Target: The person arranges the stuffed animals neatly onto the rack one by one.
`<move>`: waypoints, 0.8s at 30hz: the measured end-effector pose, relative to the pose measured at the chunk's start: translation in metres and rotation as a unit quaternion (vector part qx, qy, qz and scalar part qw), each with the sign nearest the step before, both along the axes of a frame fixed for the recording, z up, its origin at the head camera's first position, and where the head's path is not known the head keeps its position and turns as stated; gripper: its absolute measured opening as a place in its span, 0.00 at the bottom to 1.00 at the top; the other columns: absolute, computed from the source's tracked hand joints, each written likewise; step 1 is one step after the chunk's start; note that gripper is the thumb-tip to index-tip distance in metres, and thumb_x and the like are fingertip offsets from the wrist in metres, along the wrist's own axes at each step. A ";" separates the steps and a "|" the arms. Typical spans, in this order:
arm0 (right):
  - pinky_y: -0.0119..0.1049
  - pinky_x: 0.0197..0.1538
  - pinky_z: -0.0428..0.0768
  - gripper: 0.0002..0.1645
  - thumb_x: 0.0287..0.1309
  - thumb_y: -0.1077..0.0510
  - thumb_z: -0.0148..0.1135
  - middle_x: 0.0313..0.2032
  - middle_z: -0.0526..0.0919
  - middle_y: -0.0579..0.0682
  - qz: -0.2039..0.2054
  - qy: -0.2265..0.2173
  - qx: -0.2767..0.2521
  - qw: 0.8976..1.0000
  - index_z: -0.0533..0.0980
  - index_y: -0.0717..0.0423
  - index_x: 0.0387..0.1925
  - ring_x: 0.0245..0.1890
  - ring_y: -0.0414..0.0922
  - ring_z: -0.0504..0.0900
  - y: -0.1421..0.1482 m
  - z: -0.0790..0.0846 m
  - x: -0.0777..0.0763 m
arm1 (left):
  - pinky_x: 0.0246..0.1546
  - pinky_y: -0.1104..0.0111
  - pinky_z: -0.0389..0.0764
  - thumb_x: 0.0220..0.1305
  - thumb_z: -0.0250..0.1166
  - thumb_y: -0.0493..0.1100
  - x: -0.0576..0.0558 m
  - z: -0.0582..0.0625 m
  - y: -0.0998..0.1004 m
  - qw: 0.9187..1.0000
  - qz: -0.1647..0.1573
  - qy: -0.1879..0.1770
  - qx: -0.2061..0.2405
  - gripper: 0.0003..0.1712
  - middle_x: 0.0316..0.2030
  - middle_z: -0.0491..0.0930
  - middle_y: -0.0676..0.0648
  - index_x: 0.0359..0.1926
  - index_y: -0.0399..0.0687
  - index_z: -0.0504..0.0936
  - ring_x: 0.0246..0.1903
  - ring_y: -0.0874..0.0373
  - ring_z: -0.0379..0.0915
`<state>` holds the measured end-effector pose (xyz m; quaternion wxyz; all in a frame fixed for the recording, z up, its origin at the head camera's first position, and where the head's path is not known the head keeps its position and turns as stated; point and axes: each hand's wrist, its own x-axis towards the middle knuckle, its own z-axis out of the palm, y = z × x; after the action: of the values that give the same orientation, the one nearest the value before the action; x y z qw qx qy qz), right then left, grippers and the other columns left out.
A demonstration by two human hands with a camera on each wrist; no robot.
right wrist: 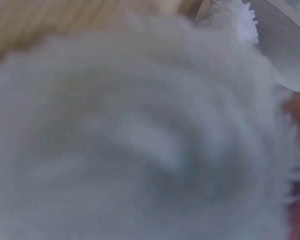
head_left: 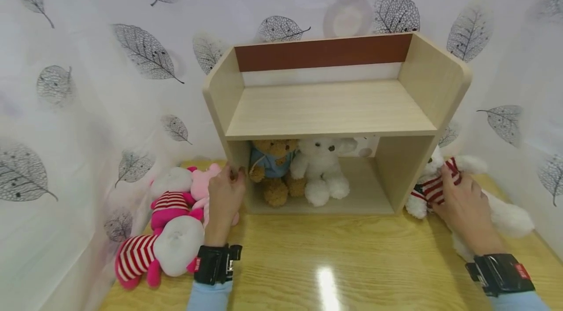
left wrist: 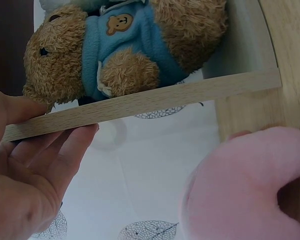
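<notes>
My left hand (head_left: 225, 203) grips the left side panel (left wrist: 140, 102) of a pale wooden shelf (head_left: 330, 105). Its thumb lies on the inner side, its fingers on the outer. Inside the lower compartment, a brown teddy bear (head_left: 274, 166) in a blue top sits beside a white plush bear (head_left: 323, 171). To the right of the shelf, my right hand (head_left: 468, 203) holds a white plush toy (head_left: 433, 188) in a red-striped shirt, partly covered by the hand. Blurred white fur (right wrist: 140, 125) fills most of the right wrist view.
Pink-and-white plush toys with striped shirts (head_left: 136, 257) lie left of the shelf, with a pink plush toy (head_left: 202, 184) next to them. The wooden table (head_left: 286, 257) extends in front. Behind and at the sides hangs a white leaf-patterned cloth (head_left: 88, 120).
</notes>
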<state>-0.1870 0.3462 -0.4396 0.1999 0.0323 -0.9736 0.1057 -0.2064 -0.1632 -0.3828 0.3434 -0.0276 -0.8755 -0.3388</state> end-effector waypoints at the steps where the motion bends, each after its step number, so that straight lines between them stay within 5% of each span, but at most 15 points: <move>1: 0.78 0.32 0.65 0.57 0.35 0.61 0.75 0.49 0.59 0.89 -0.002 0.003 0.001 1.000 0.54 0.67 0.66 0.42 0.84 0.61 -0.001 0.000 -0.001 | 0.14 0.50 0.71 0.58 0.64 0.37 0.000 0.000 0.000 1.000 0.001 0.002 0.000 0.10 0.16 0.79 0.35 0.25 0.34 0.78 0.15 0.43 0.70; 12: 0.77 0.30 0.64 0.57 0.26 0.58 0.79 0.38 0.62 0.86 -0.054 -0.012 -0.014 0.998 0.55 0.69 0.57 0.36 0.83 0.62 -0.001 -0.002 -0.007 | 0.16 0.49 0.73 0.58 0.65 0.37 0.000 0.001 0.000 1.000 -0.002 0.004 0.004 0.10 0.17 0.81 0.34 0.25 0.34 0.78 0.17 0.41 0.74; 24: 0.78 0.33 0.61 0.68 0.34 0.50 0.76 0.45 0.56 0.94 -0.070 -0.070 -0.053 0.994 0.46 0.80 0.65 0.41 0.87 0.57 0.012 0.003 -0.008 | 0.17 0.48 0.73 0.58 0.64 0.38 0.001 0.001 -0.001 1.000 0.002 0.002 0.005 0.10 0.17 0.81 0.34 0.25 0.34 0.78 0.17 0.40 0.73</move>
<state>-0.1951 0.3577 -0.4370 0.1393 -0.0540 -0.9780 0.1453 -0.2058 -0.1638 -0.3820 0.3457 -0.0245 -0.8734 -0.3420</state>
